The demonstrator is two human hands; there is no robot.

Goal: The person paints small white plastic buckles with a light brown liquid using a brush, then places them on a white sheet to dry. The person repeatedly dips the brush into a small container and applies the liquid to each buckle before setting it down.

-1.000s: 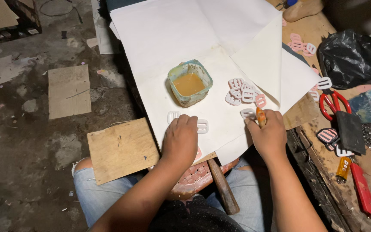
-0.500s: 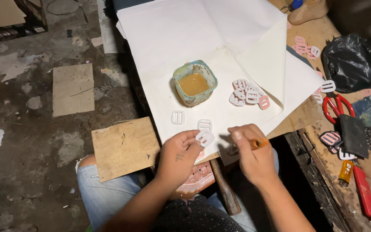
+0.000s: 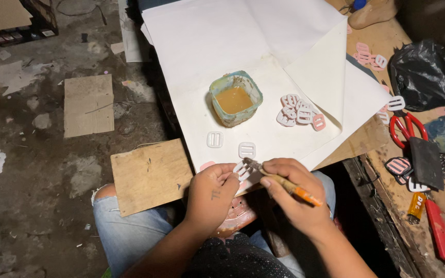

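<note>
Left grip (image 3: 213,191) pinching white buckle (image 3: 242,169), square tub (image 3: 235,98) holding amber liquid (image 3: 234,99)

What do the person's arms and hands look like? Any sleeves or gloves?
Both arms are bare, with no sleeves showing. The hands wear no gloves. The left hand has a small dark marking on its back. The right hand shows no rings or markings that I can see.

Small orange-yellow tube (image 3: 416,207) w/ label, bench at right

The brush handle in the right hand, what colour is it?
Orange brush handle, seen best in the head view.
</note>
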